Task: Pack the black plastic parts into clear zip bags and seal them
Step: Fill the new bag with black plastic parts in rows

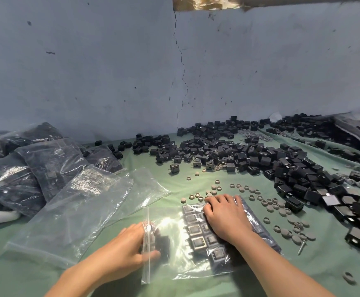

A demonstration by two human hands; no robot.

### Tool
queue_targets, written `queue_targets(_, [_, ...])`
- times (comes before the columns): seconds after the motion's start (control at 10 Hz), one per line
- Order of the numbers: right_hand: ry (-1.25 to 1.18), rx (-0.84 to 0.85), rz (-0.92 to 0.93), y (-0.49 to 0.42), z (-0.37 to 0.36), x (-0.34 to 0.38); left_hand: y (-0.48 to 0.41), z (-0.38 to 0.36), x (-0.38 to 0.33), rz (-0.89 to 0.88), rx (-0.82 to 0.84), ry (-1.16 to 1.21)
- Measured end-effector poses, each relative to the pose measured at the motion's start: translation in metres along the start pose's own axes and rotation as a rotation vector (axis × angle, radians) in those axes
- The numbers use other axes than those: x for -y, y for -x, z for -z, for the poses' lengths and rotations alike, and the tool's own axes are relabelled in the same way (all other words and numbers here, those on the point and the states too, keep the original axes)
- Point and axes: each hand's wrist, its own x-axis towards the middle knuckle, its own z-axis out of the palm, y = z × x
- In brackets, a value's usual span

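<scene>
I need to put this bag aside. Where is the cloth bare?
Bare cloth: the near-left corner below the empty bags, and the near edge right of the right arm. Crowded: caps and parts to the right, filled bags far left.

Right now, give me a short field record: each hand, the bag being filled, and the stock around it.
zip bag: lying flat, mouth unsealed
packed parts: in rows inside it
left hand: at the bag's mouth, fingers inside, grip blurred
right hand: flat on the bag, over the packed parts
loose black parts: heaped beyond and right
empty bags: left of it
filled bags: far left
</scene>
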Motion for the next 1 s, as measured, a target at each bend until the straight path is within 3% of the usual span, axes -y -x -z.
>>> queue_targets(0.2, [0.008, 0.005, 0.006, 0.0, 0.002, 0.001, 0.003, 0.001, -0.011, 0.006, 0.058, 0.156])
queue_targets(0.3, [0.011, 0.01, 0.003, 0.001, 0.002, 0.001, 0.007, 0.0, -0.019, 0.008, 0.115, 0.365])
queue_targets(0.5, [0.02, 0.011, 0.007, 0.001, 0.003, 0.001, 0.013, -0.004, -0.019, -0.014, 0.07, 0.326])
queue_targets(0.7, [0.025, 0.008, 0.008, 0.001, 0.004, 0.001, 0.027, 0.001, -0.015, 0.013, 0.073, 0.49])
queue_targets(0.9, [0.025, 0.006, 0.01, 0.002, 0.003, 0.002, 0.021, -0.001, -0.006, 0.055, 0.029, 0.414])
queue_targets(1.0, [0.02, -0.001, 0.01, 0.001, 0.002, 0.001, 0.011, 0.0, -0.004, 0.049, 0.116, 0.292])
